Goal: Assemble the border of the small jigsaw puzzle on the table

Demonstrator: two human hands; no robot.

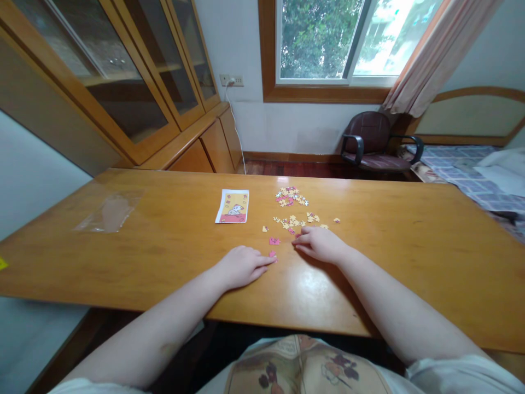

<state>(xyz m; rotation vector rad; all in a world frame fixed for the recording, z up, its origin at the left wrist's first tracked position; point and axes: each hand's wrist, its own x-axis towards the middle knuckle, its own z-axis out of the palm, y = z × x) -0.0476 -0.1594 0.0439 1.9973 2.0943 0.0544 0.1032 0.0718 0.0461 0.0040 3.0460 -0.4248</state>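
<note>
Pink puzzle piece (273,254) lay on the counter (164,257) at the left hand's (244,266) pointing index finger, long axis unreadable, larger pink piece (274,241) just beyond, right hand (319,244) farther off, fingers curled near yellow pieces (292,221), either hand's grip unclear.

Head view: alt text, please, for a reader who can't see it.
The left hand touches a pink piece of a puzzle on a wooden table; the right hand is beside scattered yellow pieces. Beyond them are a card showing a white animal and a heap of pieces.
</note>
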